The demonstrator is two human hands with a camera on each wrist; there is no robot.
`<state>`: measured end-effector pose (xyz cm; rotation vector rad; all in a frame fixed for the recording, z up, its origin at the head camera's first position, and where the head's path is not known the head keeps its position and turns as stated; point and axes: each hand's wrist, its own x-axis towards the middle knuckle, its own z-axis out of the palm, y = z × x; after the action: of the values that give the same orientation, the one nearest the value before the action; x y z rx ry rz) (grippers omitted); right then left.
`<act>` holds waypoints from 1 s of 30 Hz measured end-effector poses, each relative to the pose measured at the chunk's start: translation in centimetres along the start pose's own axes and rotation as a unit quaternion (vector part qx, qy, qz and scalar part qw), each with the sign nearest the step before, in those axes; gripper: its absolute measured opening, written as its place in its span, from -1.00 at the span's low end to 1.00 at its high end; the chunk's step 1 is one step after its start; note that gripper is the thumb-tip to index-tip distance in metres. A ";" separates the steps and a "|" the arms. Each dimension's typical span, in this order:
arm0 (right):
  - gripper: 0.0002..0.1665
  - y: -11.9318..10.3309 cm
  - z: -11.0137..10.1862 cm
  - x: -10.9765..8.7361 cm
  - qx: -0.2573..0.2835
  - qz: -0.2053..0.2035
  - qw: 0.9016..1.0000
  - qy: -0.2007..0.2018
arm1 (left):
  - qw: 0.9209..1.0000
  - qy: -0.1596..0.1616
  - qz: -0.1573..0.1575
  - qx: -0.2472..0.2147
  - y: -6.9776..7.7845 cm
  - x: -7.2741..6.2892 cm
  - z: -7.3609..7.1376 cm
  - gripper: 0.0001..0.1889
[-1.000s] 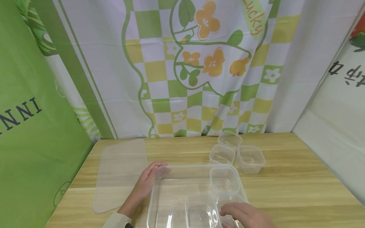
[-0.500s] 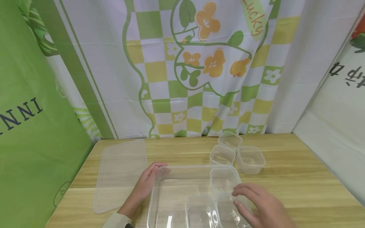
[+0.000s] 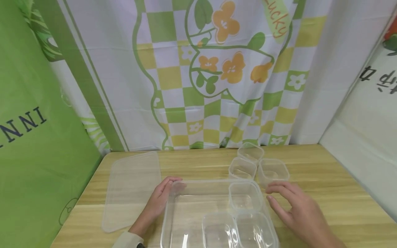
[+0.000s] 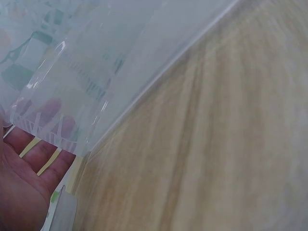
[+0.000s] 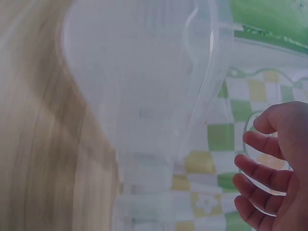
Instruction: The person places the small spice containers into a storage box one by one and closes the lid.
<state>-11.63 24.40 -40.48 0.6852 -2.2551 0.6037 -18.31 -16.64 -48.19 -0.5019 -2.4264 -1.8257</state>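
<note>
My left hand [image 3: 158, 198] grips the far left corner of a large clear plastic box [image 3: 165, 217]. In the left wrist view, its fingers [image 4: 57, 166] reach behind the see-through wall. Three small square tubs stand inside the box: one at the far right corner [image 3: 245, 196], one nearer on the right [image 3: 255, 229], and one left of that [image 3: 218, 227]. To the right of the box, my right hand [image 3: 297, 206] hovers empty with loosely bent fingers, its fingertips near the tubs outside. The right wrist view has this hand [image 5: 284, 168] beside the box's outer wall [image 5: 139, 62].
Three more small tubs cluster behind the box: one at the back [image 3: 250, 153], one before it [image 3: 243, 168], one to the right [image 3: 273, 170]. A flat clear lid [image 3: 133, 186] lies on the wooden table [image 3: 338, 193] at left. Patterned cloth [image 3: 192, 113] hangs behind.
My right hand has moved away from the near right tub inside the box, out over the right wall and toward the tubs behind. The left hand has stayed at the corner.
</note>
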 end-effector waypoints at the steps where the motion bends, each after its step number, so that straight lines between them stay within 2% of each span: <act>1: -0.51 0.4 0.1 0.0 0.000 0.002 1.000 0.002 | 1.000 -0.001 0.000 -0.001 0.0 0.0 0.0 -0.63; 6: -0.89 2.2 0.4 0.1 -0.006 0.015 1.000 0.004 | 1.000 -0.004 -0.004 -0.005 0.2 0.0 0.0 -0.63; 11: -0.69 4.0 0.7 0.2 -0.007 0.036 0.999 0.004 | 1.000 -0.006 -0.007 -0.005 0.2 -0.1 -0.1 -0.63; 22: -0.73 8.0 1.4 0.4 0.003 0.037 0.999 0.015 | 1.000 -0.011 0.000 -0.003 0.0 0.0 -0.2 -0.63; 30: -0.82 10.3 1.9 0.2 0.018 0.100 0.995 -0.002 | 1.000 -0.010 -0.001 -0.002 0.0 0.0 -0.2 -0.64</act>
<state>-19.11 30.95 -43.87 0.4802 -2.3399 0.7401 -18.36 -16.80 -48.15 -0.5195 -2.4371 -1.8364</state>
